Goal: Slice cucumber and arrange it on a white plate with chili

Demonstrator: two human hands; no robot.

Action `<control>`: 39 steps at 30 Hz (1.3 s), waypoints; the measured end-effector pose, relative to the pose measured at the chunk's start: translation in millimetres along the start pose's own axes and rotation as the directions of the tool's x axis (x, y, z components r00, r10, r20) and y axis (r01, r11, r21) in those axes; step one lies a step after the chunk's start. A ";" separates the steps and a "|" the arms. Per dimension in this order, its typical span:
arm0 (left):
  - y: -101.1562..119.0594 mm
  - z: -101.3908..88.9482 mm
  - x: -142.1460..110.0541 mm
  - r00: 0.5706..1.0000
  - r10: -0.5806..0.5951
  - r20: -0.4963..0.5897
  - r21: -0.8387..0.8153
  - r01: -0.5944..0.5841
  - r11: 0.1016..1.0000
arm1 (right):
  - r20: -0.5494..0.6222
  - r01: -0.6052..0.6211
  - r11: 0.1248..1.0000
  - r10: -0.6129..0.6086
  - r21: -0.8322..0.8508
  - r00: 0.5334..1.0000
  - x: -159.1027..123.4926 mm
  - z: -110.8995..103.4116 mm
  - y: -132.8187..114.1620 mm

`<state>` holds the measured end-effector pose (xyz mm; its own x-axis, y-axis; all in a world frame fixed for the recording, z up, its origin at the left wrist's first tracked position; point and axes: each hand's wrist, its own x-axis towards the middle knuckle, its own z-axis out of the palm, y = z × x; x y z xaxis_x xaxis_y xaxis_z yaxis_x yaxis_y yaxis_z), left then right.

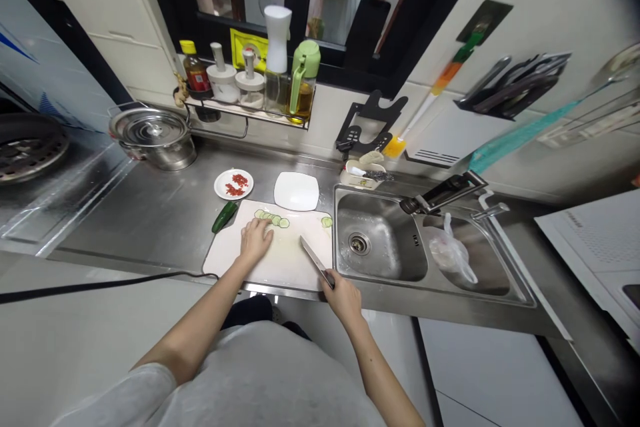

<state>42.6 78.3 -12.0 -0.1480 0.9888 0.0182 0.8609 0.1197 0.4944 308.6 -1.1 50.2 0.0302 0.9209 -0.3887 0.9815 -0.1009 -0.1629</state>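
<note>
My right hand (343,295) grips the handle of a kitchen knife (313,256), whose blade points up and left over the right part of the white cutting board (290,267). My left hand (255,240) rests on the board with its fingers stretched out, the tips at a row of overlapping cucumber slices (275,219). A few more slices (327,221) lie at the board's upper right corner. Beside the board's upper left edge is a dark green piece of cucumber (225,217). Behind the board are a bare white plate (296,191) and a small plate (220,185) with chopped red bits.
A double sink (381,267) adjoins the board on the right, with a plastic bag (449,250) in its far basin. A lidded steel pot (173,150) stands at the back left. Bottles and jars fill a wall shelf (240,110). A black cable (110,285) runs along the front left.
</note>
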 end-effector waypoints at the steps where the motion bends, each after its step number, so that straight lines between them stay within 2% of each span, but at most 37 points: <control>1: 3.1 4.8 2.6 1.000 -0.023 0.012 -0.003 0.023 1.000 | -0.001 -0.009 1.000 0.009 0.004 1.000 -0.2 0.0 0.9; 5: 8.6 13.0 17.6 0.997 -0.059 0.049 0.023 0.058 0.998 | 0.014 -0.042 0.999 0.042 0.020 0.999 -0.9 0.1 3.8; 11: 22.6 12.3 37.1 0.992 0.062 0.110 0.079 -0.071 0.994 | 0.035 -0.059 0.998 0.059 0.009 0.998 -1.2 0.5 0.3; 15: 26.4 14.5 41.6 0.978 0.146 0.148 0.116 -0.164 0.980 | 0.038 -0.054 0.999 0.054 0.008 0.998 -1.3 -0.5 -3.1; 20: 23.3 16.6 45.0 0.983 0.113 0.146 0.100 -0.128 0.987 | 0.042 -0.051 0.999 0.051 0.002 0.998 -1.2 -0.4 -4.4; 26: 25.0 13.8 44.4 0.975 0.178 0.134 0.071 -0.189 0.979 | 0.047 -0.060 0.998 0.060 0.001 0.997 -2.8 2.8 -7.2; 29: 27.5 12.2 43.8 0.981 0.143 0.129 0.000 -0.144 0.990 | 0.047 -0.066 0.998 0.065 0.005 0.997 -4.4 3.9 -9.6; 32: 24.1 9.9 43.0 0.987 0.022 0.161 -0.127 -0.001 0.992 | 0.038 -0.076 0.997 0.075 0.009 0.996 -5.8 4.6 -12.7; 35: 9.9 4.7 37.7 0.975 -0.101 0.200 -0.250 0.151 0.956 | 0.035 -0.092 0.996 0.092 0.010 0.995 -6.7 4.9 -17.7; 39: -17.7 -7.1 22.2 0.961 -0.148 0.235 -0.311 0.219 0.925 | 0.051 -0.056 0.998 0.056 0.006 0.997 -5.4 3.0 -29.7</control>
<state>20.6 97.5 -14.2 -0.1556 0.9530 -0.2600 0.6120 0.2997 0.7319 278.7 -4.3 54.4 0.0753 0.8934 -0.4429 0.9771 -0.1547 -0.1460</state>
